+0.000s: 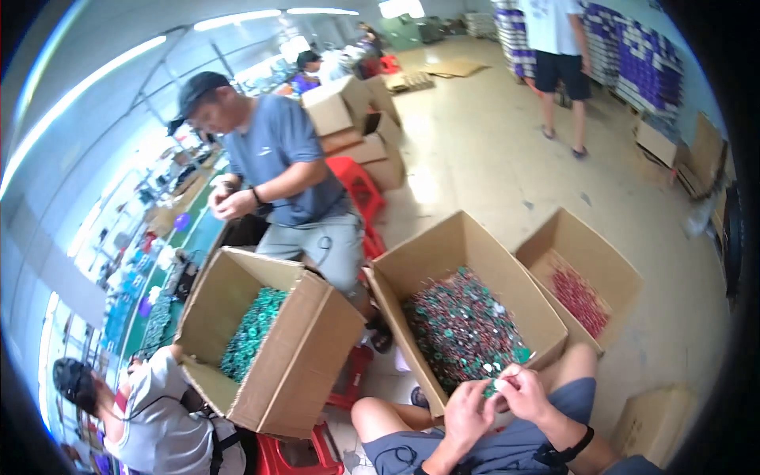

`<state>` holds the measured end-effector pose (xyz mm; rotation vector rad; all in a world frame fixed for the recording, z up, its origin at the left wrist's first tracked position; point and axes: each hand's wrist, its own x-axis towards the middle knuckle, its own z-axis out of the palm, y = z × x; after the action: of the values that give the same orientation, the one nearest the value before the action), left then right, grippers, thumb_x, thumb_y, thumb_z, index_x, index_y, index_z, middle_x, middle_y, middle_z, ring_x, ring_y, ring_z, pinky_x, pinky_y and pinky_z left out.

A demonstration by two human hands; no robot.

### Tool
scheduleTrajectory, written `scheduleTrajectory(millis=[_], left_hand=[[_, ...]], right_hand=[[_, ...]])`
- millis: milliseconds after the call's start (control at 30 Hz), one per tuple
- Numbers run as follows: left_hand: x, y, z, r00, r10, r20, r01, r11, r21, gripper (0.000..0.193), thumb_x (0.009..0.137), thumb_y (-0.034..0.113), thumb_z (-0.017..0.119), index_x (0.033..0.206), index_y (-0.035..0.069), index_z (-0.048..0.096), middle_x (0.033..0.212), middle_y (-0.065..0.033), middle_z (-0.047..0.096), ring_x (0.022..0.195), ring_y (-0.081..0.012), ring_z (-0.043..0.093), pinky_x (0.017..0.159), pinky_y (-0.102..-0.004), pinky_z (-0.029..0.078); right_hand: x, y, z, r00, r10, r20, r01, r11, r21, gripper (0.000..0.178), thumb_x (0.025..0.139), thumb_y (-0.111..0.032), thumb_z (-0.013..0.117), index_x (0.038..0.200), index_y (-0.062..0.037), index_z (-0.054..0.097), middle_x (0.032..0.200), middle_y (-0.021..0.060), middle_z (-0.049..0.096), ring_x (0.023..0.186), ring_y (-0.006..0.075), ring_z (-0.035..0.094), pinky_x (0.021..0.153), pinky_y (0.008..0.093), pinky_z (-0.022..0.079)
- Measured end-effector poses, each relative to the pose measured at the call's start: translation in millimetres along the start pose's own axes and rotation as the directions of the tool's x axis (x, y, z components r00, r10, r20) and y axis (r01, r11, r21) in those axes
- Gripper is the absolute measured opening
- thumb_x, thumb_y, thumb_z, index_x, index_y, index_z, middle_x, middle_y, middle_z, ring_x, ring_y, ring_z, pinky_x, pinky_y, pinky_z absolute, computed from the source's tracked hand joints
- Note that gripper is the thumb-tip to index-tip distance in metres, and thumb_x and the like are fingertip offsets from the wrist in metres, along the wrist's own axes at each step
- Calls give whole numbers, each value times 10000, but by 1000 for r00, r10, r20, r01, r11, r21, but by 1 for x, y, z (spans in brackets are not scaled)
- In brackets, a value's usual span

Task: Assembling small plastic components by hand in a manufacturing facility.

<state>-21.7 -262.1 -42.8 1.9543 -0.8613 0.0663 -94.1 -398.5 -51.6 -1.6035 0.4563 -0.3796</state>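
My left hand (467, 410) and my right hand (524, 394) meet above my lap, at the near edge of a large open cardboard box (427, 237). Their fingers are pinched together around a small green piece (490, 389), too small and partly covered to name. Inside that box lies a heap of mixed small parts (463, 324), green, dark red and whitish. Black bands circle my wrists.
To the left, a tilted cardboard box (293, 356) with green ring-like parts (255, 328) rests on a red stool (305, 455). Another box (613, 269) at right holds thin red pieces (579, 301). Co-workers sit beside a green-topped bench (207, 229); a person (558, 47) stands far off.
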Motion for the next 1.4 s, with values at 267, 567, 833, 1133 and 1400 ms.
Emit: scheduleTrajectory(millis=[267,567,833,1133,1400], left_hand=[[-12,-7,-9,999,-26,-48,26,1000,-5,308,821,148,736,1115,66,690,980,-123,669,878,-311,672,764,-381,556],[-18,-2,-13,994,-18,-105,12,998,-58,335,822,138,735,1128,26,657,995,-121,645,885,-305,655,774,-376,550],[-22,-3,-18,986,11,-168,-31,992,-122,339,832,128,713,1142,12,638,977,-151,608,885,-335,633,775,-395,535],[-45,-26,-23,985,-62,-161,40,990,-132,356,838,107,707,1170,7,622,1024,-153,596,944,-347,626,814,-399,525],[-41,-24,-33,956,-98,-277,82,994,-68,306,802,144,768,1091,65,710,955,-105,677,827,-280,683,716,-346,555]], right_hand=[[11,30,13,996,-65,-66,60,996,-67,107,839,-53,670,792,-7,585,670,48,598,578,101,562,514,279,454],[9,-1,18,985,-156,-80,138,972,-190,77,879,-13,623,830,-18,564,657,-10,544,542,52,509,502,231,433],[-1,-11,19,989,-120,81,138,946,-293,104,886,-33,621,822,-28,539,687,-14,507,572,37,456,510,205,388],[0,-11,38,986,-91,142,132,940,-316,87,890,-62,588,843,-30,522,711,-8,493,634,65,457,574,254,412],[3,-10,53,967,-171,191,219,938,-268,99,836,-47,637,768,-10,574,635,52,579,568,103,563,544,278,470]])
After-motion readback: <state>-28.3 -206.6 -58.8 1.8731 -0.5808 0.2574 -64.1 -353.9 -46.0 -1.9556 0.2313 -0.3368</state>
